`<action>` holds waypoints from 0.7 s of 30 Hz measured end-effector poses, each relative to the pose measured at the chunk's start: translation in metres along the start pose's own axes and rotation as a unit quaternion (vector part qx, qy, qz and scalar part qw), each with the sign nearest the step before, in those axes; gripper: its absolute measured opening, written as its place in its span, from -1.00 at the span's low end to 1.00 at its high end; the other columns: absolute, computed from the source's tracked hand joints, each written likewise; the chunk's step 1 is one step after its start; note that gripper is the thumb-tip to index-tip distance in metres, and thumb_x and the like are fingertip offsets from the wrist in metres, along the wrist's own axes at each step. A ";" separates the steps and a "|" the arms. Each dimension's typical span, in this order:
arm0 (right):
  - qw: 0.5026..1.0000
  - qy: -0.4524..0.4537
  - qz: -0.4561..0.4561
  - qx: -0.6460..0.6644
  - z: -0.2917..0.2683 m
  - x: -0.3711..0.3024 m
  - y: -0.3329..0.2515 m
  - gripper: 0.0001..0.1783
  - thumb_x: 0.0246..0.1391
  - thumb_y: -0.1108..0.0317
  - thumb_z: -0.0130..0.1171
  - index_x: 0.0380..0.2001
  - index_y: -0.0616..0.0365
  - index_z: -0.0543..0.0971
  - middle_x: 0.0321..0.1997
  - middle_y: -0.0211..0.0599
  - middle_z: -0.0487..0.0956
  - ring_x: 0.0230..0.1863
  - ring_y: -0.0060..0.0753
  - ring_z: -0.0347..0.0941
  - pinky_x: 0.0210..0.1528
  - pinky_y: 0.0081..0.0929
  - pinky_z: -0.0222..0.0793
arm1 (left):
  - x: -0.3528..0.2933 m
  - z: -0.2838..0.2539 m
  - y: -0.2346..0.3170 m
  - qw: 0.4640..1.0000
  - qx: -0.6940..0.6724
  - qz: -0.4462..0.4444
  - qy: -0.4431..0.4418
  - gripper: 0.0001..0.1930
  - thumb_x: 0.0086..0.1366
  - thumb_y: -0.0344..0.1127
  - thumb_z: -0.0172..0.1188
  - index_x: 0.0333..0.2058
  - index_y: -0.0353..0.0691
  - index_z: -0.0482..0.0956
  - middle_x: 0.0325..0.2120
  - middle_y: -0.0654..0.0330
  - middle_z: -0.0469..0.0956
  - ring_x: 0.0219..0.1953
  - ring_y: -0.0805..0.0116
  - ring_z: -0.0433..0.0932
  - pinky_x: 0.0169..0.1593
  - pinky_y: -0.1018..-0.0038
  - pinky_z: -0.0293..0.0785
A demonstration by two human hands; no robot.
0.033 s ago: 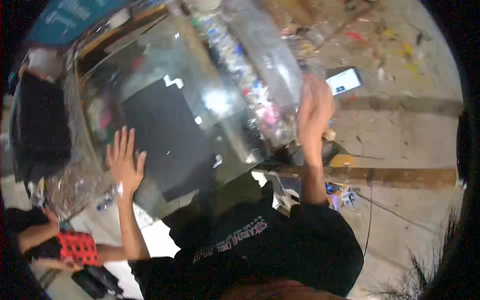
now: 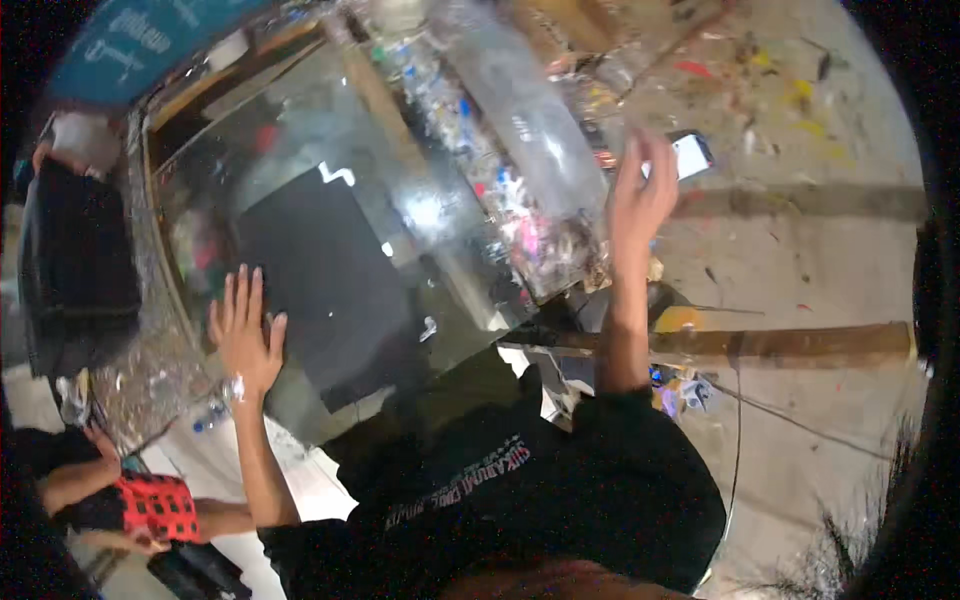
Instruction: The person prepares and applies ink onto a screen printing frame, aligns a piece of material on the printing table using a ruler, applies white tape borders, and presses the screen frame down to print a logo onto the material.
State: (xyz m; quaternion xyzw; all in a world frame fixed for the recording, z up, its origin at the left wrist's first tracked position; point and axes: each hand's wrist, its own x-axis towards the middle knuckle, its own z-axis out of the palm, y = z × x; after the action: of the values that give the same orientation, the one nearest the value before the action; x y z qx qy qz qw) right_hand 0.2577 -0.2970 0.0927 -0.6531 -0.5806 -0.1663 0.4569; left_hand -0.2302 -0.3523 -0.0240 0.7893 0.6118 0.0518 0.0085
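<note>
My left hand lies flat with fingers stretched, beside the left edge of a dark rectangular sheet. The sheet rests on a glossy, glass-like tabletop with bright reflections. My right hand is raised at the table's right side, blurred, its fingers apart and slightly bent, with nothing visible in them. Just beyond its fingertips is a phone with a lit white screen; whether they touch, I cannot tell. A small white zigzag patch shows at the sheet's far edge.
A paint-spattered strip and a greyish plastic-looking roll run along the table's right side. A wooden beam crosses at right. Dark cloth hangs at left. Another person's arm is at lower left, near red-and-black checked cloth.
My right hand has moved slightly right, closer to the phone, and its fingers have spread. My left hand stays flat beside the dark sheet. The whole view has shifted a little.
</note>
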 end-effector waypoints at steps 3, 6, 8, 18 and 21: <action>0.990 0.087 -0.046 -0.098 0.033 0.082 0.121 -0.71 0.29 0.39 0.04 -0.03 0.21 0.63 -0.09 -0.01 0.63 -0.08 0.07 0.52 0.01 -0.09 0.39 | 0.006 -0.003 0.006 1.000 -0.016 0.017 -0.003 -0.29 0.43 0.03 -0.01 0.48 -0.06 0.12 0.50 0.14 0.09 0.53 0.06 -0.01 0.50 -0.04 -0.17; 0.981 -0.027 0.037 -0.191 0.081 0.121 0.186 -0.62 0.22 0.26 0.10 0.04 0.14 0.62 0.04 0.08 0.58 0.14 0.19 0.48 0.16 0.05 0.39 | 0.016 0.004 0.001 1.000 -0.021 0.016 -0.003 -0.25 0.41 0.03 0.01 0.49 -0.07 0.07 0.50 0.13 0.06 0.54 0.07 -0.02 0.51 -0.03 -0.18; 0.964 -0.076 0.080 -0.242 0.105 0.134 0.194 -0.61 0.22 0.22 0.10 0.07 0.06 0.61 0.13 0.04 0.56 0.19 0.24 0.46 0.22 0.22 0.34 | 0.012 0.000 0.004 0.999 -0.037 -0.002 -0.012 -0.23 0.41 0.02 0.02 0.50 -0.08 0.05 0.51 0.10 0.05 0.54 0.06 -0.02 0.51 -0.03 -0.17; 0.908 -0.209 0.085 -0.355 0.121 0.152 0.288 -0.62 0.15 0.13 0.09 -0.11 0.10 0.70 0.12 -0.02 0.59 0.21 0.18 0.47 0.18 0.56 0.14 | 0.012 -0.003 0.005 0.998 -0.055 0.006 -0.004 -0.25 0.40 0.04 0.03 0.49 0.00 0.07 0.51 0.13 0.05 0.53 0.05 -0.01 0.51 -0.04 -0.18; 0.890 -0.275 0.052 -0.361 0.158 0.142 0.271 -0.61 0.15 0.10 0.08 -0.12 0.07 0.70 0.01 0.02 0.64 0.15 0.19 0.51 0.17 0.46 0.22 | 0.001 -0.006 -0.001 0.999 -0.034 -0.009 -0.006 -0.25 0.41 0.05 0.03 0.49 0.00 0.08 0.50 0.11 0.07 0.53 0.06 -0.01 0.51 -0.05 -0.17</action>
State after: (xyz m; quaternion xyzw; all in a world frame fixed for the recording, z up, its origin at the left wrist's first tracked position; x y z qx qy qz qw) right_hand 0.4931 -0.0614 0.0059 -0.8216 -0.5485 -0.1542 0.0196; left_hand -0.2317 -0.3514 -0.0179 0.7830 0.6170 0.0678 0.0388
